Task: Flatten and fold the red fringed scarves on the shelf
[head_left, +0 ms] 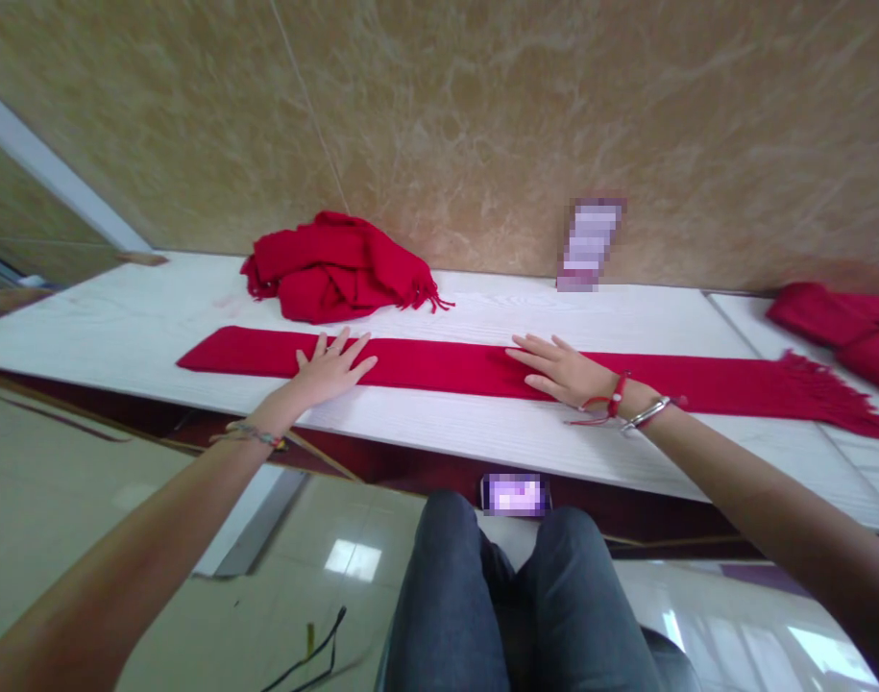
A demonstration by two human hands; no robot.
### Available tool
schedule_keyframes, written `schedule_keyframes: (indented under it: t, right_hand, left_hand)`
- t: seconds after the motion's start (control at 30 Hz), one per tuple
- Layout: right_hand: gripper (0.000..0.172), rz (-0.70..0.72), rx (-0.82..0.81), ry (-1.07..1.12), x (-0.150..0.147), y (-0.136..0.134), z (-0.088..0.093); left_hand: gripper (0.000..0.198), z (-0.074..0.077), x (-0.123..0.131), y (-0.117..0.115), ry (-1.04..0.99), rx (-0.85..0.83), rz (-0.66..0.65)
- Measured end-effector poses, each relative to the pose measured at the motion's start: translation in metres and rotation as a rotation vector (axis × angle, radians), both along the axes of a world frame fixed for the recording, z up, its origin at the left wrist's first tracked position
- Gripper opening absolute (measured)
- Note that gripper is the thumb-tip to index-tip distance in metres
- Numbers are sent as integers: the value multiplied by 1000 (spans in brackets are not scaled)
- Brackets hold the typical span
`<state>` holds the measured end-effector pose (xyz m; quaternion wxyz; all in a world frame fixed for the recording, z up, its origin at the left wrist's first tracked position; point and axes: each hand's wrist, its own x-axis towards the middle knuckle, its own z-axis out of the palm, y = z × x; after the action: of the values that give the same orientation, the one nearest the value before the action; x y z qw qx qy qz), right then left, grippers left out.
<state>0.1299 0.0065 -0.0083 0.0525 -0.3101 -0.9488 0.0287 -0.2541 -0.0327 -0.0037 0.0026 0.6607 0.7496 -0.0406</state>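
Observation:
A red scarf (446, 367) lies flat in a long, narrow folded strip along the white table. Its fringed end points to the right and its left end is slanted. My left hand (332, 370) rests palm down on the scarf's left part, fingers spread. Farther right, my right hand (560, 371) also lies flat on the strip with its fingers stretched out to the left. Neither hand grasps anything. Behind my left hand sits a crumpled red scarf (338, 269) with some fringe showing.
The white table (439, 428) runs against a marbled tan wall (439, 125). More red cloth (842, 322) lies at the right end. A pixelated upright thing (590, 245) leans at the wall; another pixelated thing (515, 495) is near my knees. A dark cable (330, 634) lies on the floor.

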Motion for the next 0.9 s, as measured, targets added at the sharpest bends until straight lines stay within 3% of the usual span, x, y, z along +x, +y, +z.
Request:
schedule_keyframes:
  t: [0.1, 0.17, 0.3, 0.4, 0.5, 0.63, 0.73, 0.9]
  right_hand:
    - [52, -124, 0, -34, 29, 6, -6]
    - [52, -144, -9, -35, 38, 6, -9]
    - [52, -133, 0, -16, 36, 2, -9]
    - [51, -124, 8, -17, 38, 0, -8]
    - [51, -153, 2, -51, 59, -2, -8]
    - [52, -278, -3, -98, 85, -5, -3]
    - [52, -332, 36, -102, 65, -9, 6]
    - [53, -298, 55, -61, -13, -16, 7]
  left_hand:
    - [63, 4, 1, 2, 1, -8, 3]
    - [62, 6, 15, 2, 3, 4, -39]
    - [59, 6, 61, 1, -25, -12, -308]
    - [55, 1, 73, 2, -29, -39, -429]
    - [55, -2, 53, 5, -12, -37, -392]
    - [57, 1, 35, 8, -20, -74, -231]
    - [56, 10, 67, 10, -32, -69, -224]
    - [53, 10, 157, 12, -64, 34, -492]
